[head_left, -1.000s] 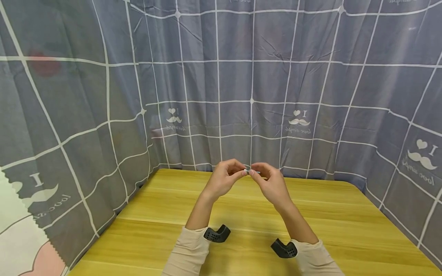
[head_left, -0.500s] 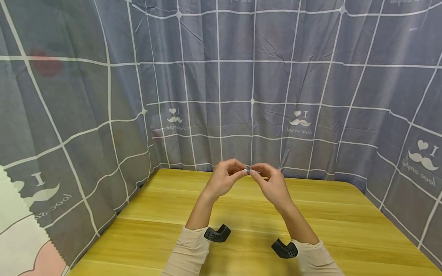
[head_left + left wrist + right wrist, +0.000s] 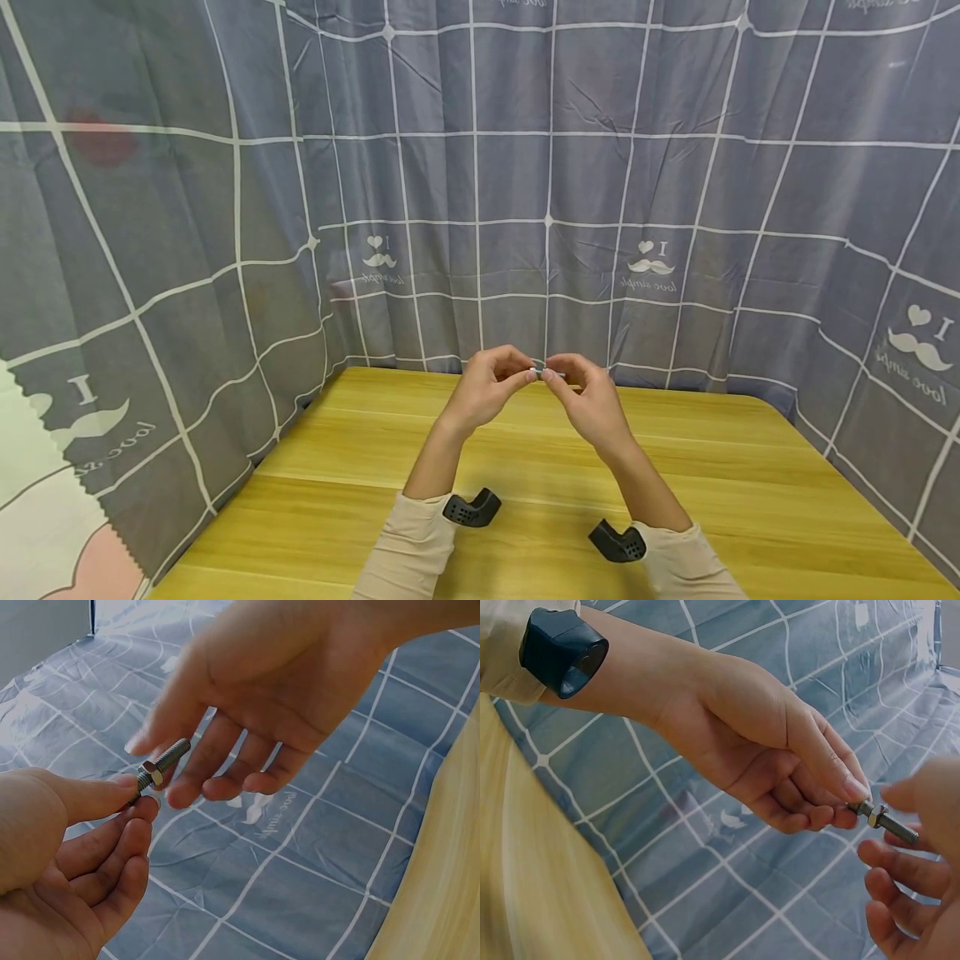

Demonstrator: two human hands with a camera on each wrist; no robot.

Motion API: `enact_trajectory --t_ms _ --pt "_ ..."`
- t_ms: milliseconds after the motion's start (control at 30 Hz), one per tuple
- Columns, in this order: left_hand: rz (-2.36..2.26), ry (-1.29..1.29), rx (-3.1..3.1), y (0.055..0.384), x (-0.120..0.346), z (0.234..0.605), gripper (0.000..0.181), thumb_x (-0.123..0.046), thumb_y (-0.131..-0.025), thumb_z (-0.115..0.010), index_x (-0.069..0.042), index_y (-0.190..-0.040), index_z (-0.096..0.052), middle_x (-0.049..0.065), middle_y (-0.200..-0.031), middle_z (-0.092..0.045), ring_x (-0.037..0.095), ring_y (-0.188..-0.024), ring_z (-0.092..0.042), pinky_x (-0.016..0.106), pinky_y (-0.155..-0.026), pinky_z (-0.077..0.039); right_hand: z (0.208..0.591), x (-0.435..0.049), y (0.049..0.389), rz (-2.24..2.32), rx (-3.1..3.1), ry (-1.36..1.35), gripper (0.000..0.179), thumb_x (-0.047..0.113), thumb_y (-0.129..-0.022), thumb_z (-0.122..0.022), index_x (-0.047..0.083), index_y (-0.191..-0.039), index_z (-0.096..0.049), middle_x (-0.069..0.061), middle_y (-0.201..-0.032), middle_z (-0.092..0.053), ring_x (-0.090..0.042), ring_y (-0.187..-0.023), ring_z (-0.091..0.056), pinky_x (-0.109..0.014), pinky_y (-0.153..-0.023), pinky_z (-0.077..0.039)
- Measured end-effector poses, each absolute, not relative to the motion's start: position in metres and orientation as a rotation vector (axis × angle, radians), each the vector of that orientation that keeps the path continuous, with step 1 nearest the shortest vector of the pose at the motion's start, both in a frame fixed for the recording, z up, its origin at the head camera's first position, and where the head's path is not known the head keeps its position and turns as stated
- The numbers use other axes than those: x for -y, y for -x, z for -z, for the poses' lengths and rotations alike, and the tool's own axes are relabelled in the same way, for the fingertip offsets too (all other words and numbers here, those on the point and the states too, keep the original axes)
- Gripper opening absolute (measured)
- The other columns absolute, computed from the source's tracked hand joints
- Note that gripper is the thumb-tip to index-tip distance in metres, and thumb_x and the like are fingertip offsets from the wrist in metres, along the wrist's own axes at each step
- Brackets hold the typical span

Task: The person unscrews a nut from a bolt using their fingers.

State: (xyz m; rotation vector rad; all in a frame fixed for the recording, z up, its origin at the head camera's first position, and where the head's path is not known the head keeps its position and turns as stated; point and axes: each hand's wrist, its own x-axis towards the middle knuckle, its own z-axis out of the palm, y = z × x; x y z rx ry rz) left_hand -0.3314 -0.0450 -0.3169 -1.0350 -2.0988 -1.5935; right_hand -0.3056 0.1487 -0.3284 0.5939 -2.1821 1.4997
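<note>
Ahead of me, over the table's far edge, both hands meet at a small metal bolt [image 3: 177,753] with a hex nut [image 3: 152,773] partway along its thread. My left hand [image 3: 480,392] pinches the bolt's head end between thumb and forefinger; the fingertips mostly hide the head. In the right wrist view the threaded end of the bolt [image 3: 901,829] points toward my right hand [image 3: 592,404]. That hand's thumb and forefinger lie on either side of the nut [image 3: 875,817], loosely bent, with a gap visible between thumb and nut.
A yellow wood-grain table [image 3: 360,467] spreads beneath the forearms. Grey-blue curtains [image 3: 510,183] with white grid lines hang behind it and along both sides. Black wrist cameras sit at the left cuff [image 3: 471,508] and the right cuff [image 3: 617,542].
</note>
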Motion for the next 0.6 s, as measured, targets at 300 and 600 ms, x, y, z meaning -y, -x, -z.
enact_trajectory --t_ms 300,600 --pt "1.588 1.028 2.106 0.3311 0.0457 0.3164 0.009 -0.008 -0.099 -0.072 -0.001 -0.104 -0.074 0.008 -0.093 -0.071 0.021 -0.072 -0.056 0.028 -0.064 -0.044 0.3283 -0.1489 0.3059 -1.508 2.167 -0.649 0.023 0.013 -0.102 -0.069 0.002 -0.122 -0.067 -0.013 -0.120 -0.068 -0.028 -0.110 -0.066 -0.048 -0.091 -0.052" --pt "1.578 1.059 2.105 0.3313 0.0467 0.3164 0.007 -0.007 -0.099 -0.071 -0.002 -0.104 -0.073 0.008 -0.094 -0.072 0.016 -0.072 -0.057 0.029 -0.065 -0.045 0.3288 -0.1506 0.3053 -1.477 2.168 -0.616 0.022 0.019 -0.104 -0.066 0.004 -0.118 -0.072 -0.009 -0.114 -0.070 -0.026 -0.104 -0.065 -0.046 -0.089 -0.051"
